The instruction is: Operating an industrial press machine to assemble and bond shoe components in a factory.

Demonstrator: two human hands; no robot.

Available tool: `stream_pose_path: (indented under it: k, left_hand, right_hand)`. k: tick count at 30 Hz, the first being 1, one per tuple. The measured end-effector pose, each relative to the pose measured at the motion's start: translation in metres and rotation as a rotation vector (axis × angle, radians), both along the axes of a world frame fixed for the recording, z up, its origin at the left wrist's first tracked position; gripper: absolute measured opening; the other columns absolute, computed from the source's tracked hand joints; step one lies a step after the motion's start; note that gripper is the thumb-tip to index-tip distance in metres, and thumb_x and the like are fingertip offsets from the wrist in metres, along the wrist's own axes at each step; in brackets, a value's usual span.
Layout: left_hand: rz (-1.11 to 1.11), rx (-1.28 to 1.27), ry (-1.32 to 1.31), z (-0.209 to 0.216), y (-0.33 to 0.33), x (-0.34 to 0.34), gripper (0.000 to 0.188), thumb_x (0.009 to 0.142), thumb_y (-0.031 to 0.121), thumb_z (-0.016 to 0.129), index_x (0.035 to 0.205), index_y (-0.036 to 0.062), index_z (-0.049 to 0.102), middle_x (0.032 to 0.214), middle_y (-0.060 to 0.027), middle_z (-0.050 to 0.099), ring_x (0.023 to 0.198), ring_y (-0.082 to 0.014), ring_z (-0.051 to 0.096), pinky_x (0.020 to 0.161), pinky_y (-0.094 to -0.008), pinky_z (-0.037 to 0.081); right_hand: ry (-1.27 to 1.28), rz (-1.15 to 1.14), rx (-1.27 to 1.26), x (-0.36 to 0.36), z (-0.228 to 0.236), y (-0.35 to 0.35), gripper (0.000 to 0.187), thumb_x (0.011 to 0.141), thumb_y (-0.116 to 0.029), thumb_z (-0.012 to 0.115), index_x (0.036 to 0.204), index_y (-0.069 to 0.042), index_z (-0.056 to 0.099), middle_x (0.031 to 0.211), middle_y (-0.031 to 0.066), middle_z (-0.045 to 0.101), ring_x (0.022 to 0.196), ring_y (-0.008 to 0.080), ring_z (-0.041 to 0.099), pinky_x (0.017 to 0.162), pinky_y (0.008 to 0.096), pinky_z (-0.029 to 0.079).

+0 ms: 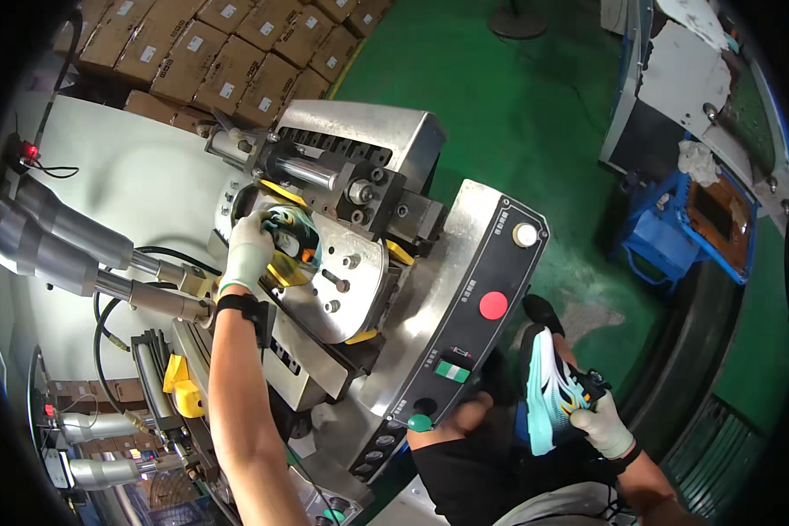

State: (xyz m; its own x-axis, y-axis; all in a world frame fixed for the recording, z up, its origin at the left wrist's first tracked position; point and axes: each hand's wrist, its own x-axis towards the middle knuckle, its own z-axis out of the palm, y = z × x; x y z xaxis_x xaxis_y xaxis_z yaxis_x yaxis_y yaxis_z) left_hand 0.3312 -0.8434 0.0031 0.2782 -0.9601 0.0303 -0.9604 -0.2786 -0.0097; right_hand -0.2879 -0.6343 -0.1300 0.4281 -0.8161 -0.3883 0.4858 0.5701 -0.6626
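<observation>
left hand [247, 250]: gloved in white, raised to the press [342, 263]; a black strap is worn at the wrist.
left fingers [241, 230]: curled closed around the heel end of a shoe [294, 238]; the grip is firm, with no gap seen between glove and shoe.
shoe: teal, yellow and orange, held against the curved steel plate [355, 285] of the press, just below the cylinder [311, 171]; whether it is seated on a form beneath cannot be told.
right hand [603, 425]: gloved in white, low at the right, beside the knee.
right fingers [587, 419]: closed on a second shoe [548, 394], gripped at its side; the thumb is hidden behind it.
second shoe: teal and white with black stripes and a touch of orange, held upright with the sole turned left, well apart from the press and above the dark shorts [482, 478].
press: a steel machine with bolts, yellow pads at its edges and grey cylinders to the left.
panel [465, 324]: a black slanted strip on a steel housing, between the two hands; a white knob [524, 234], a red button [493, 305], a green-and-white switch [452, 372] and a green button [419, 422] are set along it.
floor [517, 114]: painted green.
boxes [228, 53]: brown cartons stacked at the upper left, behind the press.
cart [675, 237]: blue, at the right, well apart from both hands.
</observation>
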Motion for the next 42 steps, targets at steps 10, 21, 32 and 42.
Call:
stream_pose_path:
  k: [10, 21, 32, 42]
  left_hand:
    - [-0.269, -0.473, -0.011, 0.132, 0.147, -0.131, 0.038, 0.090, 0.002, 0.070, 0.128, 0.0043, 0.069, 0.126, -0.0215, 0.067, 0.120, -0.0424, 0.066, 0.105, -0.0471, 0.054]
    - [-0.347, 0.171, 0.706, 0.066, 0.484, -0.289, 0.045, 0.086, 0.009, 0.079, 0.130, 0.0107, 0.068, 0.121, -0.0166, 0.066, 0.109, -0.0388, 0.069, 0.086, -0.0434, 0.060]
    - [-0.072, 0.012, 0.928, -0.050, 0.584, -0.279, 0.036, 0.087, 0.011, 0.071, 0.124, 0.0100, 0.070, 0.129, -0.0199, 0.065, 0.123, -0.0430, 0.062, 0.104, -0.0504, 0.054]
    - [0.008, -0.143, 1.009, -0.070, 0.600, -0.274, 0.030, 0.088, 0.009, 0.065, 0.117, 0.0112, 0.071, 0.115, -0.0164, 0.063, 0.111, -0.0412, 0.065, 0.095, -0.0485, 0.055]
  right_hand:
    - [0.170, 0.062, -0.156, 0.002, 0.026, 0.035, 0.073, 0.088, -0.024, 0.092, 0.149, 0.003, 0.063, 0.136, 0.0021, 0.072, 0.124, 0.0140, 0.065, 0.112, 0.0359, 0.050]
    - [0.335, 0.185, -0.900, 0.195, 0.178, -0.112, 0.049, 0.097, -0.021, 0.083, 0.137, 0.003, 0.067, 0.114, 0.0062, 0.077, 0.096, 0.0109, 0.070, 0.088, 0.0302, 0.059]
    - [1.080, 0.628, -1.074, 0.482, 0.137, -0.278, 0.061, 0.082, -0.042, 0.093, 0.116, 0.007, 0.079, 0.106, 0.0210, 0.081, 0.093, 0.0302, 0.080, 0.088, 0.0379, 0.061]
    - [1.509, 0.630, -1.449, 0.521, 0.111, -0.265, 0.056, 0.092, -0.045, 0.080, 0.123, 0.001, 0.079, 0.126, 0.0249, 0.078, 0.117, 0.0375, 0.076, 0.100, 0.0415, 0.060]
